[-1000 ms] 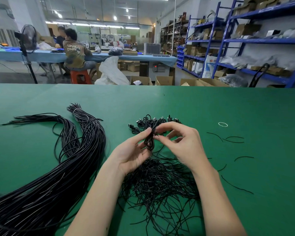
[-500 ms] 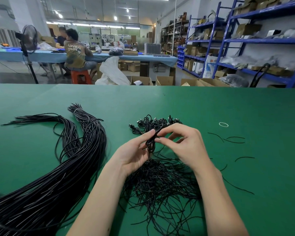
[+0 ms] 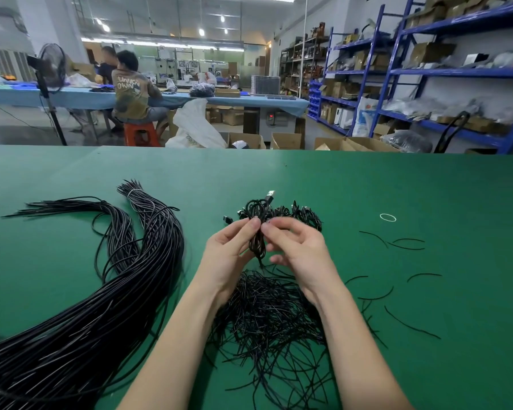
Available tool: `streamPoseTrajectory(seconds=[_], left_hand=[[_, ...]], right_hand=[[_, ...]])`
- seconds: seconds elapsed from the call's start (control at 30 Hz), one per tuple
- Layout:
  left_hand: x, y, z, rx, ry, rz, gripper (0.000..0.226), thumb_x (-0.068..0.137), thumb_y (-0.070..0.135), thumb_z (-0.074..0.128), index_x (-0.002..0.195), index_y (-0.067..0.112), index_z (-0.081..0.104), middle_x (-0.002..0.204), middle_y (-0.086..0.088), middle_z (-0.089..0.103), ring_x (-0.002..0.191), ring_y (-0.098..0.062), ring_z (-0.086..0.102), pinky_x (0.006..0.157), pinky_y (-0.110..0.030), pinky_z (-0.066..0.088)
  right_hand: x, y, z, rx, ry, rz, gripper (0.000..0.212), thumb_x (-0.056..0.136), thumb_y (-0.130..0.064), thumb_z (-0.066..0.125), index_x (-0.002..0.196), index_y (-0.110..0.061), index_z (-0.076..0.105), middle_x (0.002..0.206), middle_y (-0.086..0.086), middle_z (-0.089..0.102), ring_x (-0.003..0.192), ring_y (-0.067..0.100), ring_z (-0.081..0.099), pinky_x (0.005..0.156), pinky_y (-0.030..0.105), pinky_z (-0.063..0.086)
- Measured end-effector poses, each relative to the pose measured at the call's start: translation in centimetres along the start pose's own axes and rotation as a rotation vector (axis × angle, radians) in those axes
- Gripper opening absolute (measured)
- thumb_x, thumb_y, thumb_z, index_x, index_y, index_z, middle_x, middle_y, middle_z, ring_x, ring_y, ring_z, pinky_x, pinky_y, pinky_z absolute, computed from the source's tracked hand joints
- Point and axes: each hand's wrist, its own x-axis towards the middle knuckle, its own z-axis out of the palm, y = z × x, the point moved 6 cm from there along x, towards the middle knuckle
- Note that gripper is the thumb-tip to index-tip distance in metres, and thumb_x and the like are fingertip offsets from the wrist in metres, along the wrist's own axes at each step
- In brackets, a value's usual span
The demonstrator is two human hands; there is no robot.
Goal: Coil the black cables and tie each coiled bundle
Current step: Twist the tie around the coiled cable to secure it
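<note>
Green table (image 3: 397,184) carries loose tie pile (image 3: 267,315). Above pile I see left hand (image 3: 228,255) and right hand (image 3: 299,250) pinching coiled cable (image 3: 257,229) between fingertips. Long uncoiled cables (image 3: 107,291) left of pile; finished coils (image 3: 296,216) beyond it.

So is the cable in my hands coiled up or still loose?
Coiled: the cable hangs as a narrow looped bundle pinched between left hand and right hand. Whether a tie is fastened, cannot tell.
</note>
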Motion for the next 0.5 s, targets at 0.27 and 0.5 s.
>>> streamPoseTrajectory(seconds=[0.27, 0.5], left_hand=[[-0.2, -0.8, -0.9, -0.036, 0.077, -0.074, 0.037, 0.076, 0.029, 0.075, 0.107, 0.008, 0.075, 0.105, -0.009, 0.073, 0.086, -0.014, 0.063, 0.08, -0.022, 0.052], [-0.4, -0.6, -1.1, 0.02, 0.033, -0.067, 0.029, 0.074, 0.032, 0.077, 0.096, 0.013, 0.079, 0.097, -0.003, 0.075, 0.082, -0.01, 0.065, 0.078, -0.023, 0.05]], right_hand=[[-1.1, -2.3, 0.1, -0.698, 0.167, -0.643, 0.013, 0.086, -0.023, 0.081, 0.099, -0.026, 0.082, 0.088, -0.021, 0.077, 0.078, 0.003, 0.071, 0.061, 0.01, 0.049], [-1.2, -2.3, 0.6, -0.888, 0.077, -0.696, 0.005, 0.094, -0.02, 0.072, 0.093, -0.02, 0.077, 0.087, -0.016, 0.071, 0.08, 0.003, 0.064, 0.063, 0.009, 0.043]])
